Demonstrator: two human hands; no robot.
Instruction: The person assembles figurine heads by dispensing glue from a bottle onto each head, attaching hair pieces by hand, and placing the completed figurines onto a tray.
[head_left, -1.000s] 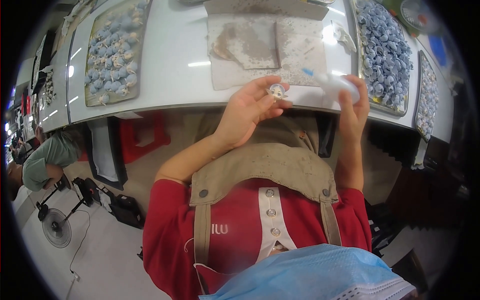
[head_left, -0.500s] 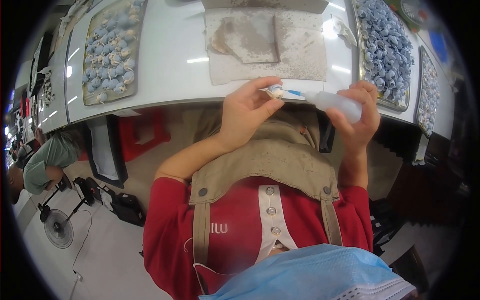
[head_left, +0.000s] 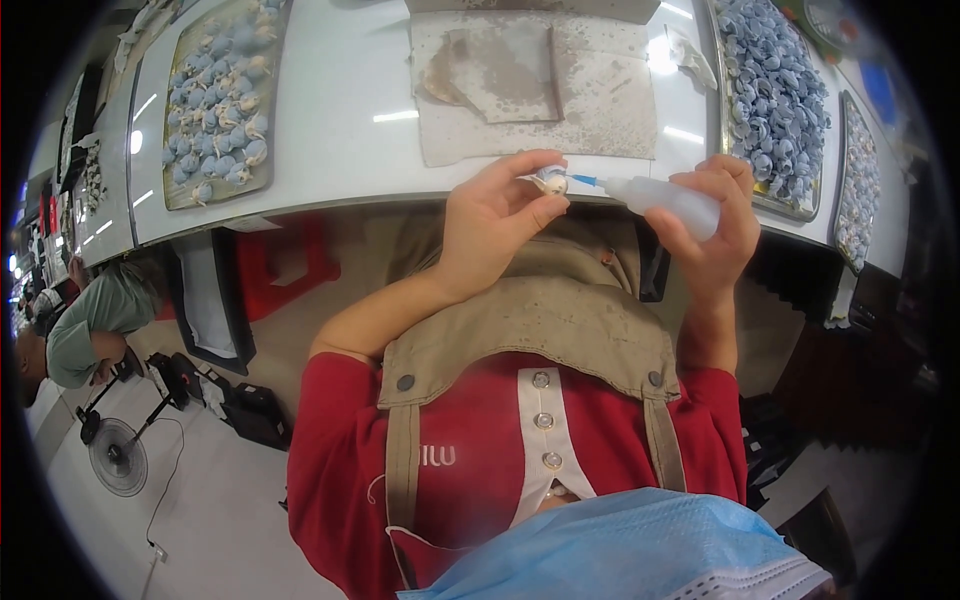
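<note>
Between the thumb and fingers of my left hand (head_left: 497, 215) is a small figurine head (head_left: 553, 183), cream-coloured with a blue-grey top. My right hand (head_left: 718, 225) is wrapped round a translucent white squeeze bottle (head_left: 672, 203) lying almost level. Its blue needle tip (head_left: 586, 181) points left and meets or nearly meets the blue-grey part of the piece; the exact contact is too small to tell. Both hands are just above the near edge of the white table (head_left: 340, 130).
Beyond my hands lies a stained cardboard sheet (head_left: 610, 100). A tray (head_left: 262, 185) of similar blue-and-cream pieces stands at left. At right are a tray (head_left: 812, 213) heaped with blue-grey shells and a further tray (head_left: 846, 262) of pieces. Another person (head_left: 100, 315) is at far left.
The squeeze bottle and my right hand have shifted slightly left, bringing the blue tip closer to the figurine head. My left hand stays almost still.
</note>
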